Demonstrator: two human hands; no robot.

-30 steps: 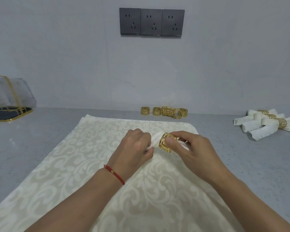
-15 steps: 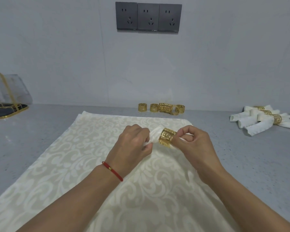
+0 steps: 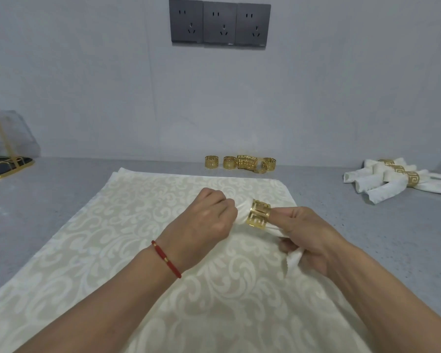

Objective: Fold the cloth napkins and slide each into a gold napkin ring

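Head view, our left hand [image 3: 209,220] fisted round one end of the rolled napkin [image 3: 242,215], gold ring [image 3: 259,217] around its middle, our right hand [image 3: 306,235] pinching the ring and gripping the tail, spare rings [image 3: 239,163] at twelve o'clock, finished napkins [image 3: 392,183] at two o'clock on the tabletop [image 3: 367,225].

A grey counter [image 3: 61,212] bears a damask cloth [image 3: 127,250], spare gold rings [image 3: 239,163], and ringed napkins [image 3: 397,180].

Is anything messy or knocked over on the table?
Only small things. In the row of spare gold rings by the wall, one ring leans tilted while the others stand upright. The finished napkins on the right lie in a crisscross heap. Nothing is spilled or broken.
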